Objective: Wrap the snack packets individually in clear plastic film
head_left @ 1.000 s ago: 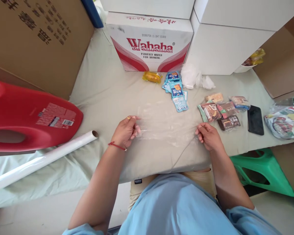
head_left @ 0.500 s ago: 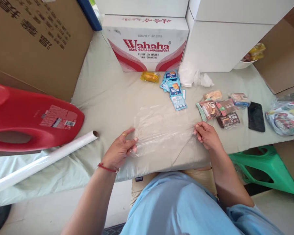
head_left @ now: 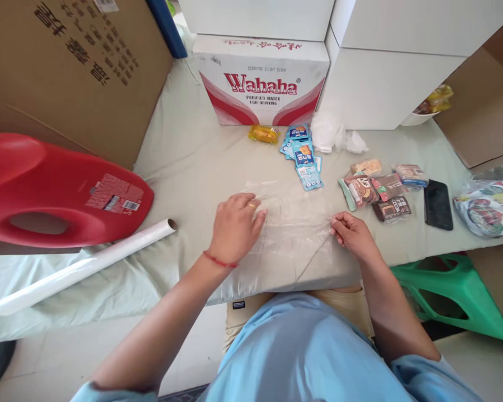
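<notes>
A sheet of clear plastic film (head_left: 295, 223) lies flat on the pale green cloth (head_left: 184, 167) in front of me. My left hand (head_left: 235, 226) rests on the film's left part, fingers bent and pressing it down. At the film's right edge, my right hand (head_left: 352, 234) pinches the plastic between thumb and fingers. A roll of the same film (head_left: 88, 267) lies to the left, apart from both hands.
A red plastic jug (head_left: 58, 195) lies on its side at left beside a big cardboard box (head_left: 75, 67). A Wahaha carton (head_left: 262, 84) and white boxes (head_left: 381, 78) stand behind. Blue sachets (head_left: 304, 156), snack packets (head_left: 373, 190), a black phone (head_left: 438, 204) and a green stool (head_left: 456, 290) lie to the right.
My left hand has let go of the film's left edge and moved right onto the sheet. The right hand has stayed pinching the right edge.
</notes>
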The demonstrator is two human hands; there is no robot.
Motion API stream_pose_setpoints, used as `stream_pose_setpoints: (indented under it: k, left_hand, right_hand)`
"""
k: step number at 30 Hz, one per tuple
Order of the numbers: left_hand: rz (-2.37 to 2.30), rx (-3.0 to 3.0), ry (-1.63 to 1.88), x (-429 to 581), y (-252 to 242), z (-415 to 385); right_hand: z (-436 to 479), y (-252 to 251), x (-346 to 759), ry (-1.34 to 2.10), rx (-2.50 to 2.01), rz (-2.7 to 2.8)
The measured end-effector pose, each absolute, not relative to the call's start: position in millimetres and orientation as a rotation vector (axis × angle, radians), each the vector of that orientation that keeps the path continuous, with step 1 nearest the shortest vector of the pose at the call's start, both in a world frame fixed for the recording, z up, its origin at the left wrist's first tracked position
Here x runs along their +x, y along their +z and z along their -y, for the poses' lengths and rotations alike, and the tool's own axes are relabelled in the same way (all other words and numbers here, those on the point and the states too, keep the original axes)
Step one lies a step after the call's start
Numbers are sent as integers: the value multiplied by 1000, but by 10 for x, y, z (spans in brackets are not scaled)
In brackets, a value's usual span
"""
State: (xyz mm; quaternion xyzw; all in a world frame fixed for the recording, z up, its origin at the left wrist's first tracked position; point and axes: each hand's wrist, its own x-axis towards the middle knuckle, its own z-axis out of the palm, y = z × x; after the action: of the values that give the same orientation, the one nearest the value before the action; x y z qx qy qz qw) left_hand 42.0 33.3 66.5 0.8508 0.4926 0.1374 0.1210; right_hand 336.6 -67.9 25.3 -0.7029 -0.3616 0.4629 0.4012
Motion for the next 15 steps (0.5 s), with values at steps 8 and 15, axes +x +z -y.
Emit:
stream_pose_setpoints:
  k: [8, 15]
  left_hand:
    - [-1443, 2418, -8, 604, 147, -549]
    - [-1356, 2489, 33, 575, 123, -546]
  right_hand:
    - [939, 387, 3822, 1100, -2105, 1294]
    - [422, 650, 3403, 408, -1848, 1573]
